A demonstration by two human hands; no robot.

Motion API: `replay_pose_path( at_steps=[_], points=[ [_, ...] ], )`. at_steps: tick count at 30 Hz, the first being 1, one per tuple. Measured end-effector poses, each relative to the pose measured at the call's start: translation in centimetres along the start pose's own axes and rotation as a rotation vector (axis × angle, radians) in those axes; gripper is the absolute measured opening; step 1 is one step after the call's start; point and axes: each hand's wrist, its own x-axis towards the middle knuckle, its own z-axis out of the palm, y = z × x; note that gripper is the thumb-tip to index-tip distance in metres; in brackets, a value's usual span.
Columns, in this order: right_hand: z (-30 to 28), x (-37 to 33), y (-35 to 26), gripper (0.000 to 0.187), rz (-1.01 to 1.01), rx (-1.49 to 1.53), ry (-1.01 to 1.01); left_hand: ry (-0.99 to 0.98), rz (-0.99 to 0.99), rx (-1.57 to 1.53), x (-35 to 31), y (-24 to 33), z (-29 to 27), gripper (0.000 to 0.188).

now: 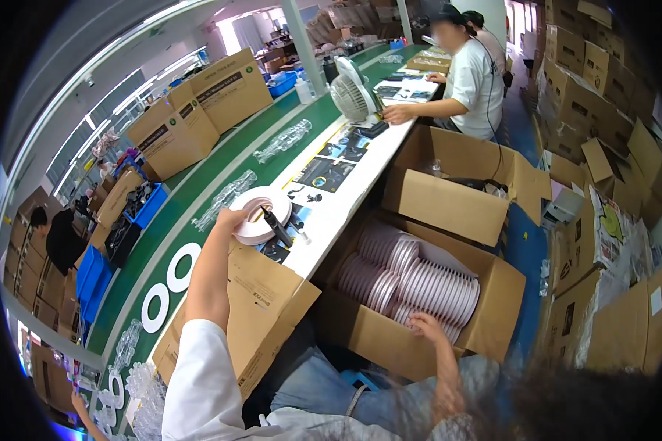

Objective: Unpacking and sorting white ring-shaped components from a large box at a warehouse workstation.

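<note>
My left hand [232, 220] is closed on the left edge of a short stack of white rings [251, 237] on the bench. A black bottle-like tool with a narrow tip [275, 226] stands in front of the stack. My right hand [428, 325] is over an open cardboard box [375, 339] to the right of the bench, its fingers loosely bent and apart. The fingertips are at the near end of the packed rows of pinkish-white rings [438, 290]; whether they touch is hard to make out.
Two white flat rings [155, 308] lie on the green conveyor [136, 283] beside clear plastic packing [224, 200]. A cardboard sheet [261, 294] covers the near bench. Beyond, a person [472, 92] handles a white fan [353, 95]. Another open box [449, 206] stands behind mine; stacked cartons [585, 95] line the right.
</note>
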Motion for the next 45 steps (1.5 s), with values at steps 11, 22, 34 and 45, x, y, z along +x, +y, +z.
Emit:
replay_pose_path(
  at_steps=[11, 22, 34, 45],
  points=[
    [0.1, -0.9, 0.8, 0.034, -0.061, -0.026, 0.034, 0.071, 0.191, 0.387, 3.9, -2.9, -0.5, 0.069],
    [-1.0, -0.8, -0.8, 0.022, -0.019, 0.268, 0.260, -0.267, 0.824, -0.177, 11.4, -5.0, -2.0, 0.075],
    [1.0, -1.1, -2.3, 0.028, -0.152, 0.473, 0.563, 0.407, 1.009, -0.285, -23.1, 7.4, -11.4, 0.036],
    [0.8, -0.7, -3.0, 0.044, -0.076, 0.380, 0.383, -0.631, 0.792, 0.318, -31.3, 2.7, 32.8, 0.034]
  ],
)
